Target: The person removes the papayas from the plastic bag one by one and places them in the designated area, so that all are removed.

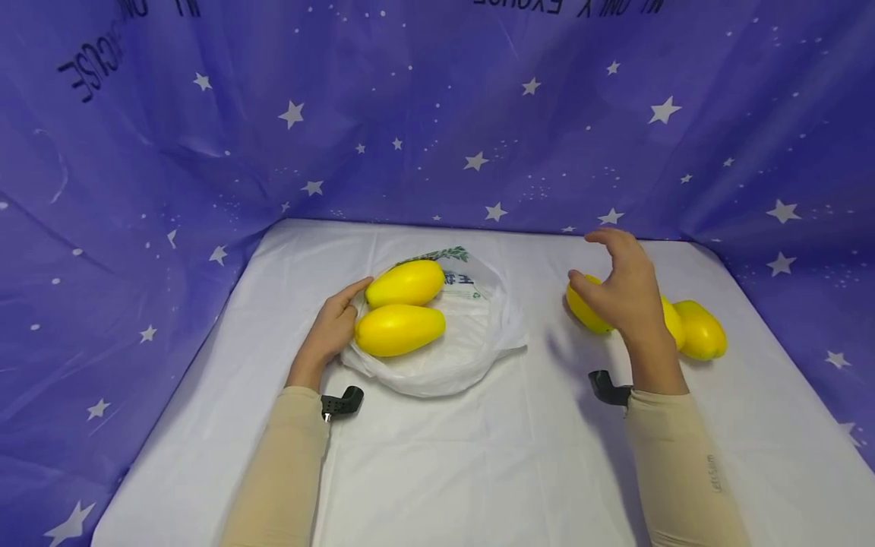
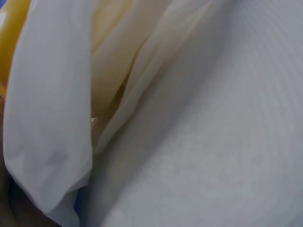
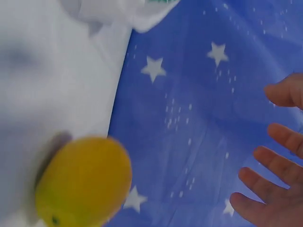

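On the white-covered table lies a white plastic bag (image 1: 472, 365) with its mouth spread wide. Two long, smooth yellow papaya-like fruits, an upper one (image 1: 405, 283) and a lower one (image 1: 399, 330), rest at its left side. My left hand (image 1: 333, 325) grips the bag's left rim, index finger stretched along the upper fruit; up close, the bag's folds (image 2: 49, 109) hide most of that hand. To the right, my right hand (image 1: 622, 285) is raised with thumb and fingers spread, holding nothing. A yellow fruit (image 3: 85, 182) lies beside it, partly behind the thumb in the head view.
More yellow fruit sits right of the right wrist, one (image 1: 700, 330) in full view and another (image 1: 672, 323) partly covered by the forearm. A purple star-printed sheet (image 1: 437, 121) stands behind and along both sides of the white tabletop (image 1: 478, 471).
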Available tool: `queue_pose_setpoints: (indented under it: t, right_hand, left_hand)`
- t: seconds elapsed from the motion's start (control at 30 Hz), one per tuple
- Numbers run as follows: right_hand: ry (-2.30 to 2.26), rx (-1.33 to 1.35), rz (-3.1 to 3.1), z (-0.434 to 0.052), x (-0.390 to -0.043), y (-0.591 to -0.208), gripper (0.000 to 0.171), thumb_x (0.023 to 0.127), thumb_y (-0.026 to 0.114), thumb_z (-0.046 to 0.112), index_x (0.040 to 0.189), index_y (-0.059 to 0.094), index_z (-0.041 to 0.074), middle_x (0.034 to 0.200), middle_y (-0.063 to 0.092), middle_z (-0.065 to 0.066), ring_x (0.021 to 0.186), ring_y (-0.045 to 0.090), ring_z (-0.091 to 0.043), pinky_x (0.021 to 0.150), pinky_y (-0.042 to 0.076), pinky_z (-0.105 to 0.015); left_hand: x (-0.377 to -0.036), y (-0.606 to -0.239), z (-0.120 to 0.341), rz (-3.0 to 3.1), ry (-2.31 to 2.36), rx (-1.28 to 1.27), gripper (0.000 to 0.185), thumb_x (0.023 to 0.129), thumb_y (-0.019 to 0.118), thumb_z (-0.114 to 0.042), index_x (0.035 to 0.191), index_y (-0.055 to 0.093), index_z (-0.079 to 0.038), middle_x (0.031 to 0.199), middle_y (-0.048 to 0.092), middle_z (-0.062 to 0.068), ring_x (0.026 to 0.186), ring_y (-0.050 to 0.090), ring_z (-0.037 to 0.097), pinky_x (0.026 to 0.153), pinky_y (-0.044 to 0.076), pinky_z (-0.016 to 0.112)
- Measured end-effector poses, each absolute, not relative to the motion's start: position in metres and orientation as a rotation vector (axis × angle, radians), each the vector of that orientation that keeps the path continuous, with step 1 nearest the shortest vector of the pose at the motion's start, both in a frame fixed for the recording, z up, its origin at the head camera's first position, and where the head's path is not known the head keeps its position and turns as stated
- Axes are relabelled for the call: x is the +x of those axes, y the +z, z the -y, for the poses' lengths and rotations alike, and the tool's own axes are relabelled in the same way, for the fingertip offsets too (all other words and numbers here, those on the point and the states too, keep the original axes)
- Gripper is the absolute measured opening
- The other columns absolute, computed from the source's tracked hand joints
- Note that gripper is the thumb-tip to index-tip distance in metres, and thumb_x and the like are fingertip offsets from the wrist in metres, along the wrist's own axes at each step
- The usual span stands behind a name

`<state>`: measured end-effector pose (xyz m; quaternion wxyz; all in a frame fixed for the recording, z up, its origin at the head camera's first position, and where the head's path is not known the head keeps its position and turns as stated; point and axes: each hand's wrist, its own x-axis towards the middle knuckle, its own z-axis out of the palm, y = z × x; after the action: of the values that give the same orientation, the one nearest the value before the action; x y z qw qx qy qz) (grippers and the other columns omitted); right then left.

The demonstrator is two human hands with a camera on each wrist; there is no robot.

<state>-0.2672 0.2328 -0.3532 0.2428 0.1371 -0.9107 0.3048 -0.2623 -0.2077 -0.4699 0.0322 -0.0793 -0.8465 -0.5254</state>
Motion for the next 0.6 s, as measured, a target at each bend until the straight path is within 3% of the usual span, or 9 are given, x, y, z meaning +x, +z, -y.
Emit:
queue_pose_setpoints:
  t: [0.37,0.6]
  right_hand:
    - [0.781,0.667,2.478,-0.169,-0.273,-0.365,0.055,0.074,0.079,0.018,0.123,0.06,0.004,0.132,0.055,-0.014,0.126,0.046,-0.033,0.108,0.035,-0.049]
    - [0.759,0.756,2.549,-0.132,-0.271,-0.374,0.055,0.075,0.078,0.022,0.125,0.06,0.01,0.136,0.053,-0.01,0.127,0.047,-0.032,0.105,0.039,-0.049]
  left_hand:
    - [-0.263,-0.469,0.209,2.597,-1.624,-0.229,0.059,0.096,0.029,0.003,0.149,0.043,-0.018,0.152,0.039,-0.002,0.142,0.026,0.017,0.117,0.019,0.043]
    - [-0.262,-0.468,0.209,2.609,-1.608,-0.245,0.056,0.097,0.029,0.002,0.149,0.042,-0.016,0.152,0.038,-0.002,0.143,0.025,0.017,0.118,0.019,0.043]
